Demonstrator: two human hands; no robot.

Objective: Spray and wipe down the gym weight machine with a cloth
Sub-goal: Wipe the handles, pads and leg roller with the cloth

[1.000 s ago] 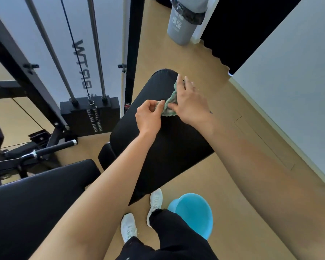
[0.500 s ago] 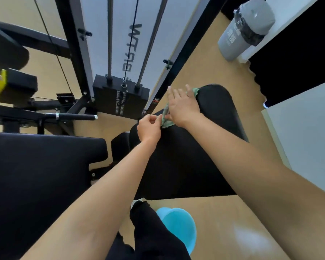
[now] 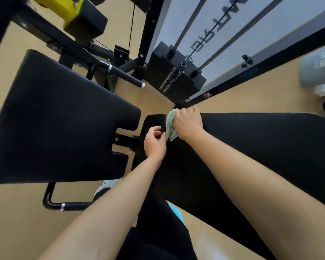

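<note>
- Wiping at the edge of the long black pad (image 3: 261, 147) on the weight stack (image 3: 174, 79) side, green cloth (image 3: 170, 124) bunched there against the padding.
- Right hand (image 3: 189, 122): fingers curled over the cloth and clamped on it, where a second ago they lay flatter on the pad's face.
- Left hand (image 3: 155, 142): fingers curled just beside the cloth's lower corner; pinching or not, cannot tell.
- Judged: face covered, edge now in hand.
- Nearby: second pad (image 3: 54, 119), handle bar (image 3: 124, 74), blue bucket (image 3: 175, 212) underfoot; frame close beyond the knuckles.
</note>
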